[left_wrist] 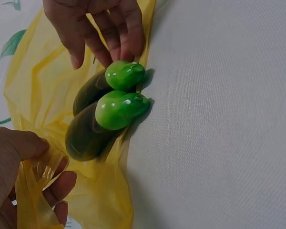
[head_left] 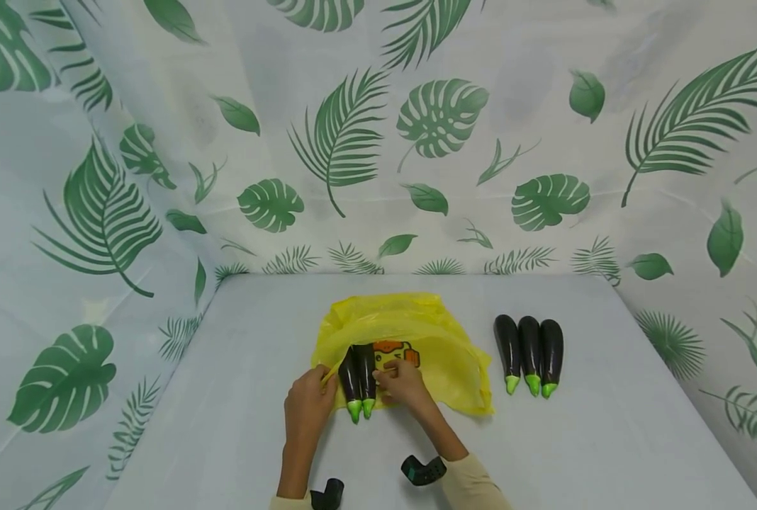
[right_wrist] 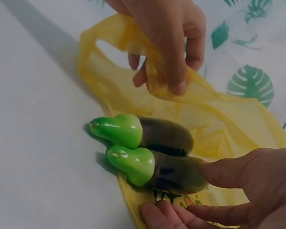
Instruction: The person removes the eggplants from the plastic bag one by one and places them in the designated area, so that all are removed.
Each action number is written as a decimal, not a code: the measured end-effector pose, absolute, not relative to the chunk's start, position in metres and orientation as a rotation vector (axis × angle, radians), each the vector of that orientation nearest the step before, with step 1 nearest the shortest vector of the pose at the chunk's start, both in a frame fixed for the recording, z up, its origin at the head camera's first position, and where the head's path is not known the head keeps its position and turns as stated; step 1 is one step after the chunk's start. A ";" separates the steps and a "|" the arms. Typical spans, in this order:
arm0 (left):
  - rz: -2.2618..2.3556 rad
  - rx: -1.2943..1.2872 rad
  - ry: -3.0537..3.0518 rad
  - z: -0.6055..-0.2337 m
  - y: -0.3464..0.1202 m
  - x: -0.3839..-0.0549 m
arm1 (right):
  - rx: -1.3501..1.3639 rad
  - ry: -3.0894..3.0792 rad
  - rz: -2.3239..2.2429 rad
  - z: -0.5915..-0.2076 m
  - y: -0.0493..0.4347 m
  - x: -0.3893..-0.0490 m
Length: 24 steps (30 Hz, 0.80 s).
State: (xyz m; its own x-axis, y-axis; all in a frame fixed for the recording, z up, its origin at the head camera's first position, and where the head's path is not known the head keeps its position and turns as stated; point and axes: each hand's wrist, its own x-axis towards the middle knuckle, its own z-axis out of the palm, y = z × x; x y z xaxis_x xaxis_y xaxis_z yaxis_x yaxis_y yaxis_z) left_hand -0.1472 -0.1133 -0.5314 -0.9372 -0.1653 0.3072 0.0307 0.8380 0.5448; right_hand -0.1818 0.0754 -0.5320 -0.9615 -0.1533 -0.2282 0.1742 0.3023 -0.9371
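Observation:
A yellow plastic bag [head_left: 455, 386] lies on the white surface with its mouth lifted. Two dark eggplants with green stem ends lie side by side at that mouth, a left eggplant [head_left: 349, 379] and a right eggplant [head_left: 367, 375], stems poking out toward the person. My left hand [head_left: 311, 400] pinches the bag's edge between thumb and fingers, left of the eggplants. With fingers mostly straight, my right hand [right_wrist: 248, 191] is beside the right eggplant, its thumb against the dark body and its fingertips low over the bag. A printed cartoon on the bag shows behind that hand.
To the right of the bag lie three more eggplants [head_left: 529, 354] in a row, stems toward the person. Leaf-patterned sheets [head_left: 442, 205] wall the back and both sides of the white tabletop [head_left: 238, 340]. Black devices [head_left: 423, 470] sit at both wrists.

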 end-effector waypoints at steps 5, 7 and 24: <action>-0.793 0.092 -2.663 -0.533 -0.114 -0.146 | -0.074 2.411 -1.647 -0.532 0.070 -0.180; -0.783 0.086 -2.652 -0.533 -0.114 -0.146 | -0.108 2.471 -1.620 -0.532 0.068 -0.180; -0.756 0.101 -2.681 -0.530 -0.115 -0.147 | -0.192 2.721 -1.499 -0.540 0.055 -0.187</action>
State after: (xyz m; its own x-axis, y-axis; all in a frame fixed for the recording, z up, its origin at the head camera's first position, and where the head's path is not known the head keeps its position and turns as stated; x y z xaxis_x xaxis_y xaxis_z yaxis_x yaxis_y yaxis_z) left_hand -0.1473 -0.1152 -0.5301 -0.9354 -0.1617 0.3144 0.0265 0.8548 0.5184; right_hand -0.1873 0.0550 -0.5401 -0.9919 -0.1222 0.0336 -0.0937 0.5287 -0.8436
